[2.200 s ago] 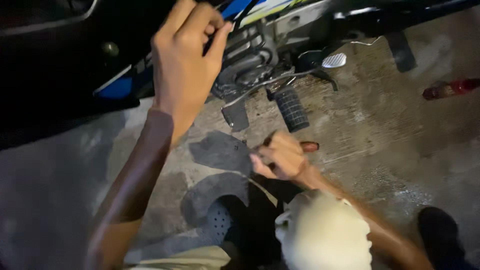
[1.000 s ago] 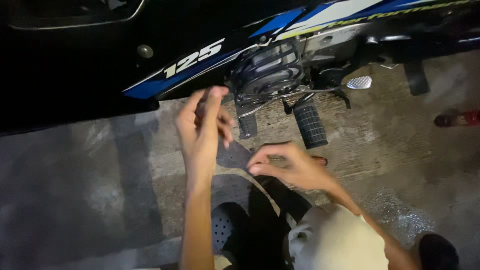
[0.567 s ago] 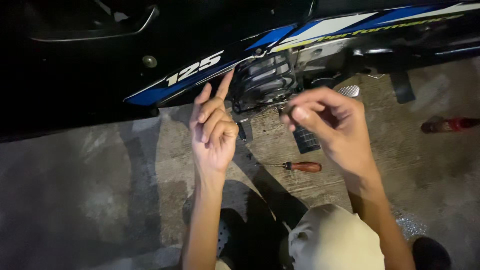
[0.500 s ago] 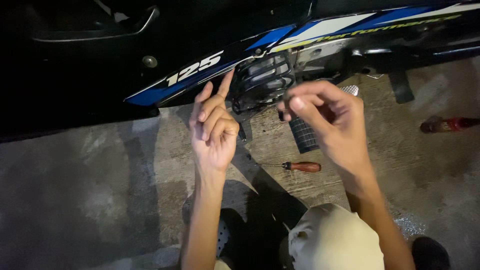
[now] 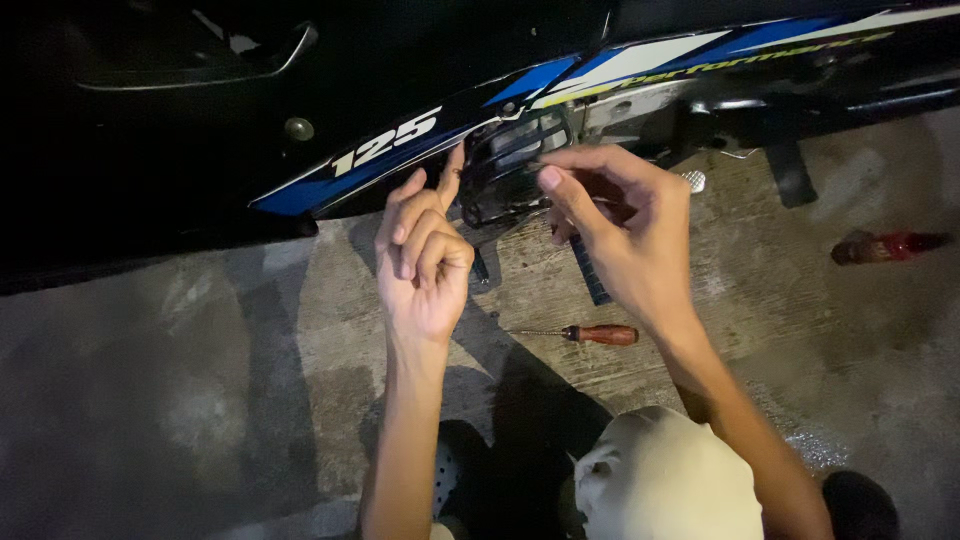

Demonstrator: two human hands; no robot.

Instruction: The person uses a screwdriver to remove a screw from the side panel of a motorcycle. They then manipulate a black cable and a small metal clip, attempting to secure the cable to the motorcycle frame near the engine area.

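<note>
Setting: we look down at a black motorcycle (image 5: 200, 150) with a blue and white side panel (image 5: 520, 90), parked on a concrete floor (image 5: 150, 400).
Left hand: our left hand (image 5: 425, 255) is raised beside the engine (image 5: 510, 165), fingers curled loosely and holding nothing, index fingertip touching the panel's lower edge.
Right hand: our right hand (image 5: 620, 235) reaches in at the engine, thumb and forefinger pinched narrow; we cannot tell whether something small sits between them.
Engine: it sits just under the panel, between our two hands.
Screwdriver: a screwdriver (image 5: 590, 334) with a reddish-brown handle lies flat on the floor below our right hand, apart from it.
Far right: a red-handled tool (image 5: 885, 246) lies on the floor, well apart.
Bottom: our pale-trousered knee (image 5: 665, 480).
</note>
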